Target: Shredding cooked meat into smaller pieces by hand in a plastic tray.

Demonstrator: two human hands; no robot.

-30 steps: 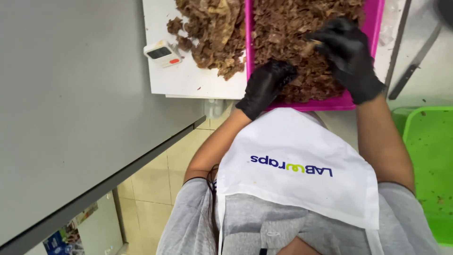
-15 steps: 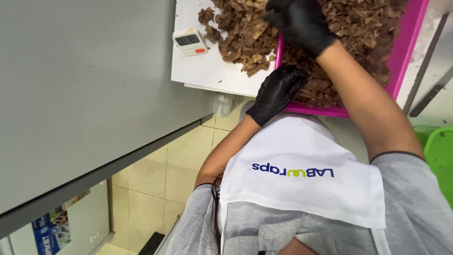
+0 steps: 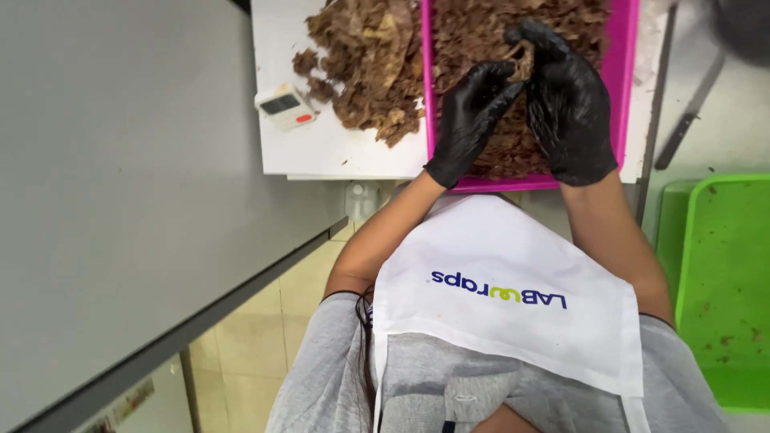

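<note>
Head cam looks down on both gloved hands over the pink tray (image 3: 627, 80) of dried brown leaves (image 3: 481, 32). Left hand (image 3: 469, 120) and right hand (image 3: 565, 104) meet fingertip to fingertip, pinched on one leaf piece (image 3: 521, 60) just above the heap. Honestly the stuff looks brittle, so pulling too hard could crumble it and drop bits past the rim. Left of the fingers there's a loose leaf pile (image 3: 365, 68) on the white board (image 3: 321, 148) and a small timer (image 3: 282, 107), easy to bump with an elbow.
</note>
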